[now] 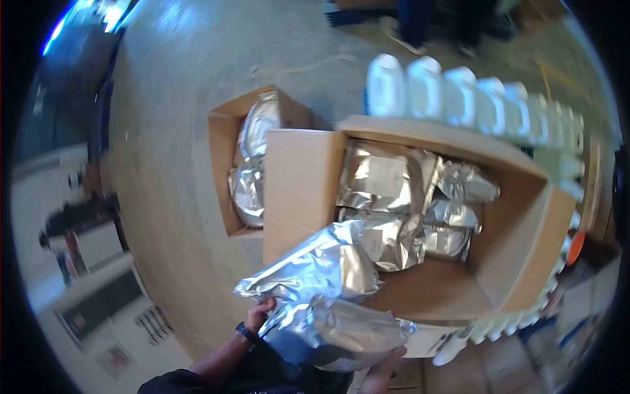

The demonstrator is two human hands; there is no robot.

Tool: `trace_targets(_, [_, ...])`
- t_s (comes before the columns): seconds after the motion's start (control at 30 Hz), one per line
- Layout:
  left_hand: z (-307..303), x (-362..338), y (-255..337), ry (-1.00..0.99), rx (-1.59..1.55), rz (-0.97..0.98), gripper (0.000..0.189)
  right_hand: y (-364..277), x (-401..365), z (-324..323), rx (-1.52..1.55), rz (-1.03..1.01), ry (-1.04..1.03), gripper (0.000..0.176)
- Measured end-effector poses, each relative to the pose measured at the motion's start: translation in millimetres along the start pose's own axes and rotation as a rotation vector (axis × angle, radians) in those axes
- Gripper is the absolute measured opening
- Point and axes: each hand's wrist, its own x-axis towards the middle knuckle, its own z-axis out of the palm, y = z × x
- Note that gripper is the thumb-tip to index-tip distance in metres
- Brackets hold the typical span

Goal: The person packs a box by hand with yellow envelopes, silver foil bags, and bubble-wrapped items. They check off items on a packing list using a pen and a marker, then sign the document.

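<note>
My left hand (pixel 257 316) is closed at the left ends of two silver foil bags, its thumb on top and its other fingers mostly hidden. The farther foil bag (pixel 315 266) tilts over the near left corner of a large open cardboard box (pixel 302 190). Closer to my body lies the second foil bag (pixel 341 331). My right hand (pixel 386 371), blurred, holds this nearer bag by its right end from below. Inside the large box, several similar foil bags (pixel 384 177) fill the left and middle, with bare cardboard at the right.
A smaller open box (pixel 226 203) with foil bags stands on the floor (pixel 177 98) to the left. Rows of white jugs (pixel 426 85) flank the large box. A person's legs (pixel 415 26) show at the top. A cabinet (pixel 105 302) stands at far left.
</note>
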Motion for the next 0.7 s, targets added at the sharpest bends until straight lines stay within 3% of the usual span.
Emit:
trace_targets(0.03, [-4,10,-17,-0.209,-0.099,0.102,0.006,-10,4,4,-0.029,-0.019,-0.019,0.066])
trace_targets(0.07, [16,8,-23,-0.136,0.034,0.243,0.009,-20,9,8,-0.067,-0.042,-0.044,0.066])
trace_targets(0.13, [40,-3,-21,-0.051,-0.167,0.184,0.017,-40,15,23,-0.133,-0.089,-0.095,0.066])
trace_targets(0.17, [24,13,-41,-0.095,-0.237,0.119,0.025,-47,20,31,-0.163,-0.107,-0.118,0.066])
trace_targets(0.23, [45,11,-42,-0.048,-0.33,0.207,0.031,-61,24,45,-0.216,-0.129,-0.161,0.066])
trace_targets(0.4, [42,30,-67,-0.12,-0.531,0.171,0.035,-67,23,68,-0.344,-0.119,-0.227,0.066])
trace_targets(0.6, [30,36,-72,-0.203,-0.424,0.096,0.032,-50,7,80,-0.426,-0.059,-0.218,0.067])
trace_targets(0.7, [29,36,-71,-0.304,-0.31,0.162,0.032,-41,3,87,-0.424,-0.054,-0.211,0.067])
